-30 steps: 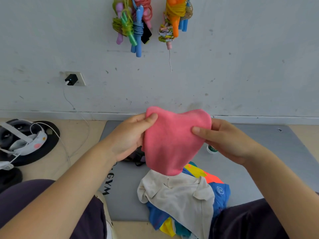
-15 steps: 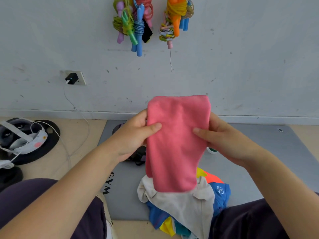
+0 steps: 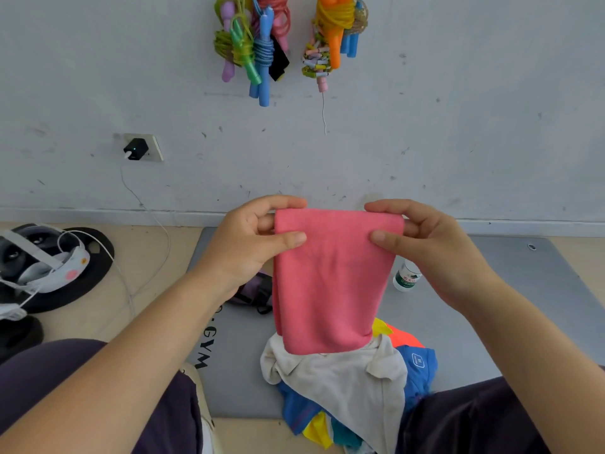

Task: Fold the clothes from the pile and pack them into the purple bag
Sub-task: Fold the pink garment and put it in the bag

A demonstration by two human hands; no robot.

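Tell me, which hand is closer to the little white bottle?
Right. The right hand is just above the white bottle, nearly over it; the left hand is across the pink cloth, far to its left.

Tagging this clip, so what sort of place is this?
Probably a home workout corner: a grey mat printed GYM on the floor, skipping ropes hung on the wall, weight plates lying to the left.
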